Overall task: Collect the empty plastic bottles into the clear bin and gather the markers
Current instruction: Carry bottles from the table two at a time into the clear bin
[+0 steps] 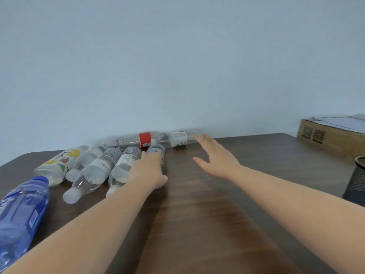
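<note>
Right hand (217, 161), fingers spread, reaches toward white-label bottle (178, 139) at frame centre, lying crosswise just beyond its fingertips; left hand (150, 169) grips dark bottle (159, 153).

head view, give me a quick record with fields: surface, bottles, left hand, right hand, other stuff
surface: dark wood table
bottles: all lying down; blue bottle near left, red-label bottle and white-label bottle by the wall
left hand: left hand grips a dark-label bottle
right hand: right hand open, fingers spread, reaching toward the white-label bottle
other stuff: cardboard box, black mesh holder
bin, markers: not visible
</note>
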### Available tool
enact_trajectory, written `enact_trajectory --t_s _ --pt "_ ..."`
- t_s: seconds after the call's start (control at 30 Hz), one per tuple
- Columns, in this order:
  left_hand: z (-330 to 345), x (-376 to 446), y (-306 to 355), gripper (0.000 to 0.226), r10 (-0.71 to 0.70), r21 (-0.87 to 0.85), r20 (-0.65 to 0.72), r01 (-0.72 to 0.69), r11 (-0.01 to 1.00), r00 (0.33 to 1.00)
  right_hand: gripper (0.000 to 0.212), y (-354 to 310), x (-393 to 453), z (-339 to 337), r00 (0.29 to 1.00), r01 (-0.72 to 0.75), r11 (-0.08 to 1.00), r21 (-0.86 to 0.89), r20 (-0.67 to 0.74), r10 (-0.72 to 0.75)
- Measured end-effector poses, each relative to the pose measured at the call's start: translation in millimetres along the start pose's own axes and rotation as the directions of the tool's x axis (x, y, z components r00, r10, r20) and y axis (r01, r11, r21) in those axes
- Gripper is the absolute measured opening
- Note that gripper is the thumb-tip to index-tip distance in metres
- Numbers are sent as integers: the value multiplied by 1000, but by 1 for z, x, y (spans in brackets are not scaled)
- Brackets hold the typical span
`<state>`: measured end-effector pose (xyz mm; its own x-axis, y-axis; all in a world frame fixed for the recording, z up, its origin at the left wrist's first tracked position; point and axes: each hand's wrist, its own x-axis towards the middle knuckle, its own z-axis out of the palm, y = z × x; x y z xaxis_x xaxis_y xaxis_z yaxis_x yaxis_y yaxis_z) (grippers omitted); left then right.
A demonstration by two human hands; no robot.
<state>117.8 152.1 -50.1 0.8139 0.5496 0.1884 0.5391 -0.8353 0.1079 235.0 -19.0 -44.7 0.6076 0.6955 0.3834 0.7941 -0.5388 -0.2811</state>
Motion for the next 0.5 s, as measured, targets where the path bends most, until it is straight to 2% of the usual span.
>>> enact_trajectory --t_s 0.1,0.37,0.5 --pt "-6 -4 0 56 30 -75 -105 -38 996 994 67 -1 3 -1 1000 -3 1000 -15 -6 3" --pt "-38 6 -7 73 14 -227 -371 -105 968 929 67 6 35 4 999 -36 998 -58 -34 34" --pt "-46 28 -12 74 -2 -271 -416 -122 955 909 73 14 70 21 999 -47 990 -130 -4 47"
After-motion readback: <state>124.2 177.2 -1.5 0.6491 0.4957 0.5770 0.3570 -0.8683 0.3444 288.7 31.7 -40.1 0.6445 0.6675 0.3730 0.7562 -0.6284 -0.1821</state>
